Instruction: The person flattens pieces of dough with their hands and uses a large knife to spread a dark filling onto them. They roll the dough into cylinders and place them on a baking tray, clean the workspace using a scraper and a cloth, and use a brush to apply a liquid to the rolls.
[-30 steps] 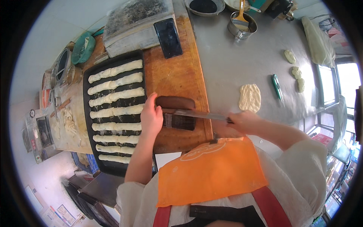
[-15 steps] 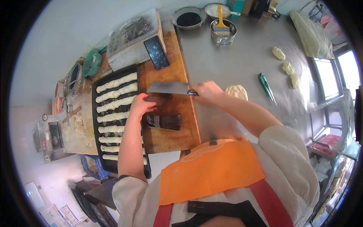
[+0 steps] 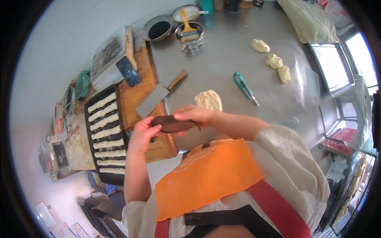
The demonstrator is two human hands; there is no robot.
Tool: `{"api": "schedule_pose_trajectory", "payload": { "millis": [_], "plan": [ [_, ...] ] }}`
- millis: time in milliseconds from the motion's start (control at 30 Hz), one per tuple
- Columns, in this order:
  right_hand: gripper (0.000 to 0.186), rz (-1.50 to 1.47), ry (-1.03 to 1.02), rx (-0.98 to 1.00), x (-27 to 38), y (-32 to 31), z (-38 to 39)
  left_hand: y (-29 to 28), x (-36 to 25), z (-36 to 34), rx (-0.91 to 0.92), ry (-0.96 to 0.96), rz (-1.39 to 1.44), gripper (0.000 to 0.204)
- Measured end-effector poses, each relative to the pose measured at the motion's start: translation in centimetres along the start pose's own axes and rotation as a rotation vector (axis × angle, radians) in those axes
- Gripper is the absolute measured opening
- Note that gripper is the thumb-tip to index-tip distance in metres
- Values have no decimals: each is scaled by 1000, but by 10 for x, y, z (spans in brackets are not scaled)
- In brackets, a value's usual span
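Note:
Both my hands are on a dark brown, flat slab (image 3: 168,124) raised above the near part of the wooden board. My left hand (image 3: 143,134) pinches its left end between thumb and fingers. Over its right part closes my right hand (image 3: 194,115), and thin dark strands show at that end. What the slab is made of, I cannot tell. Beyond my hands a cleaver (image 3: 152,100) lies across the board's right edge, its wooden handle on the steel table. A flattened piece of dough (image 3: 208,100) rests on the steel just beyond my right hand.
Left of the wooden board (image 3: 137,97), a black tray (image 3: 91,137) carries several long dough strips. A phone (image 3: 128,71) leans at the board's back. On the steel table (image 3: 222,51) are a pot with a brush (image 3: 189,33), a green utility knife (image 3: 245,88) and dough pieces (image 3: 274,60).
My right hand has let go of the cleaver, which now lies across the board's edge. The dark slab has come up off the board into both hands. The whole view has shifted.

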State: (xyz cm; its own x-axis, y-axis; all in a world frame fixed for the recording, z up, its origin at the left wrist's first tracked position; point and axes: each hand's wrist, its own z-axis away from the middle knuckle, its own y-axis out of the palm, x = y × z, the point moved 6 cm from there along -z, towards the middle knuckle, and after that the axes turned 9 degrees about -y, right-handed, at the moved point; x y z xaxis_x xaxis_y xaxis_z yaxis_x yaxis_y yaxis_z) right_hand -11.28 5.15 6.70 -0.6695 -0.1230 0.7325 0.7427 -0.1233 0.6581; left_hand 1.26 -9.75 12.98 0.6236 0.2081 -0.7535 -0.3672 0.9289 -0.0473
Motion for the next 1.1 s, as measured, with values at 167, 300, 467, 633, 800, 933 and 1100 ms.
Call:
{"api": "schedule_pose_trajectory", "payload": {
  "millis": [167,300,467,633,800,933,1100],
  "plan": [
    [36,273,131,-397,-20,-79,105,109,85,-67,139,-129,163,32],
    [30,644,83,-625,6,-124,100,136,71,-113,-28,-39,86,31],
    [27,1226,-59,-697,13,-165,60,157,13,-106,-519,579,-877,50],
    [26,1313,28,-756,14,-167,54,193,58,-130,-191,723,-1140,74],
    [25,677,-6,-1075,-4,-147,98,193,60,-142,-181,686,-1170,72],
    [22,739,-347,-1028,-22,-120,112,147,52,-163,104,291,319,63],
    [16,1376,-428,-618,-13,-89,58,92,84,-144,-185,283,147,50]
  ]
}}
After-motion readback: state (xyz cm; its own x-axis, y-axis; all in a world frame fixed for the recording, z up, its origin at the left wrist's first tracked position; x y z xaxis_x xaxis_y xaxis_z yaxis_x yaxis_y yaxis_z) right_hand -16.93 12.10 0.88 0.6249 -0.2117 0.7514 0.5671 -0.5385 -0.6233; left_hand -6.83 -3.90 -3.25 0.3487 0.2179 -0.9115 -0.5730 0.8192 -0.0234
